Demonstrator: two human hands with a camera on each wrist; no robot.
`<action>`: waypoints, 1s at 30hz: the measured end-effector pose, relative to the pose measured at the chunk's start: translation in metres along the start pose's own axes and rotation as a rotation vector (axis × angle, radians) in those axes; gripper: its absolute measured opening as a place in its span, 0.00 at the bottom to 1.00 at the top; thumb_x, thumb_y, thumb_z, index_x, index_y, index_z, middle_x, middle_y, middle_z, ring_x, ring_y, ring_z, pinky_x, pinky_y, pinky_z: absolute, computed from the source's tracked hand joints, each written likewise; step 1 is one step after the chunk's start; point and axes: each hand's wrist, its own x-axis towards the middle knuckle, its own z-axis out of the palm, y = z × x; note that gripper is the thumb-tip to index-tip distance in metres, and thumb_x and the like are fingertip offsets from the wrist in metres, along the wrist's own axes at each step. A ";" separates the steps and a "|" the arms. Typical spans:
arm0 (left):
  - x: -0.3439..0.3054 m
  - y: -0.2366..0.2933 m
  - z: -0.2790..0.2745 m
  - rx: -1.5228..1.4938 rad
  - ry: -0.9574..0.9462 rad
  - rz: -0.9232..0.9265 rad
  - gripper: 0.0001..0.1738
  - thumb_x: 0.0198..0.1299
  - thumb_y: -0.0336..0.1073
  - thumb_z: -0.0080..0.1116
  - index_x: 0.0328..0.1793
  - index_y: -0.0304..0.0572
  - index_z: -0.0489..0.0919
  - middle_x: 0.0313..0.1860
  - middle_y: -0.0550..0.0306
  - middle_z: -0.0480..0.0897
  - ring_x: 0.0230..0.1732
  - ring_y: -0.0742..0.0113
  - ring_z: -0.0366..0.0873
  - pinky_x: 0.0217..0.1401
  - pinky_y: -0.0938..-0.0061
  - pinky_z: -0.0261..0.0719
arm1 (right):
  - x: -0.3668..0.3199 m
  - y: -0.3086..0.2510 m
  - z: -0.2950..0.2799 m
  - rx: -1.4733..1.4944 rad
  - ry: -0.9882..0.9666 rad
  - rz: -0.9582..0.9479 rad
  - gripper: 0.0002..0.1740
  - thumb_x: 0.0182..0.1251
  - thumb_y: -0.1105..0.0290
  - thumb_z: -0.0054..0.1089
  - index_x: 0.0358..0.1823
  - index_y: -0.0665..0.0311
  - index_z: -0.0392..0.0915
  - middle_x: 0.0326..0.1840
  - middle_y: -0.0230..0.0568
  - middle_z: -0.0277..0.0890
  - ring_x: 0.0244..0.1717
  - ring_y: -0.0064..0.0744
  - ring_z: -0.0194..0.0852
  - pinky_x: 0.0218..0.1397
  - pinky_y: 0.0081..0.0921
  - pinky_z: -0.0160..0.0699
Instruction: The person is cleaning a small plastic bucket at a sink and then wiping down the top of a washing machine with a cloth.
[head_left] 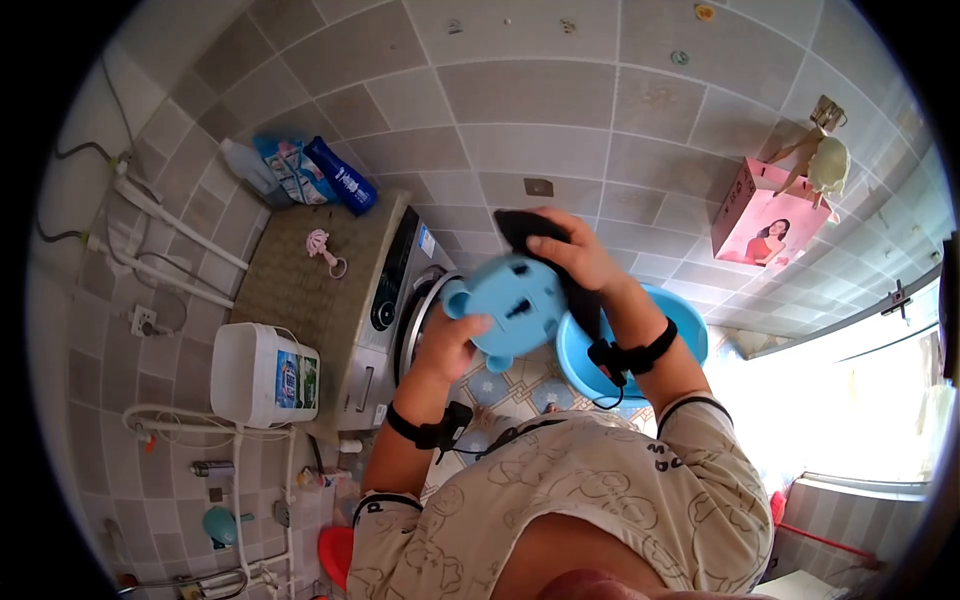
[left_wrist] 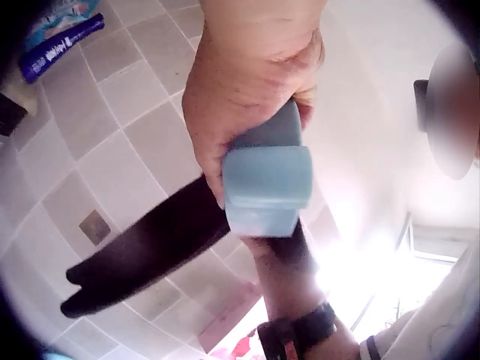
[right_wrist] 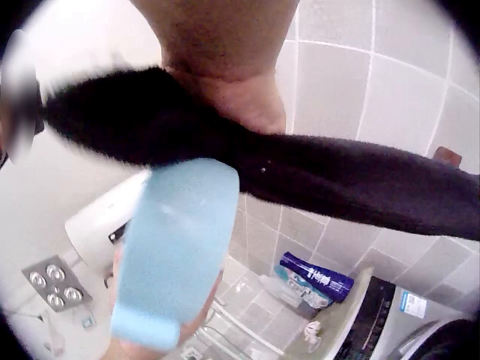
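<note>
My left hand [head_left: 447, 340] grips a light-blue plastic piece [head_left: 515, 300], its thumb lying on the flat face. That piece has rounded knobs at its corners and dark slots in the middle; in the left wrist view a thick, rounded end [left_wrist: 268, 178] points at the camera. My right hand [head_left: 580, 258] holds a long, narrow black cloth [head_left: 518, 228], sock-like, thumb on top. In the right wrist view the fuzzy black cloth [right_wrist: 337, 176] stretches across and overlaps the blue piece's edge. Below the right forearm stands a blue basin [head_left: 583, 375].
On the left, a washing machine [head_left: 365, 385] adjoins a counter [head_left: 285, 255] bearing a white bucket [head_left: 240, 375], a pink brush-like item [head_left: 320, 245] and a blue bottle [head_left: 340, 175]. A pink paper bag [head_left: 735, 215] hangs on the tiled wall. A red basin [head_left: 335, 555] is low on the left.
</note>
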 end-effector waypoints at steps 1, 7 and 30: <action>0.000 0.001 0.002 -0.003 -0.003 -0.088 0.26 0.44 0.32 0.60 0.53 0.33 0.71 0.46 0.53 0.77 0.46 0.63 0.76 0.50 0.70 0.76 | 0.000 0.001 0.000 0.027 -0.048 0.039 0.25 0.53 0.65 0.64 0.52 0.67 0.70 0.42 0.34 0.73 0.44 0.22 0.68 0.49 0.20 0.68; 0.013 0.013 -0.024 0.240 0.071 -0.278 0.30 0.54 0.50 0.59 0.54 0.34 0.71 0.43 0.52 0.78 0.44 0.65 0.77 0.47 0.73 0.77 | -0.006 0.015 0.008 -0.093 -0.008 0.178 0.32 0.41 0.69 0.73 0.51 0.66 0.70 0.44 0.38 0.72 0.47 0.30 0.69 0.54 0.25 0.67; 0.014 -0.025 -0.009 0.929 0.455 0.569 0.39 0.43 0.29 0.65 0.61 0.30 0.56 0.50 0.43 0.69 0.51 0.55 0.70 0.55 0.68 0.69 | 0.006 0.027 0.061 -1.229 0.393 -0.796 0.19 0.41 0.71 0.66 0.40 0.64 0.77 0.50 0.39 0.69 0.47 0.43 0.68 0.44 0.36 0.69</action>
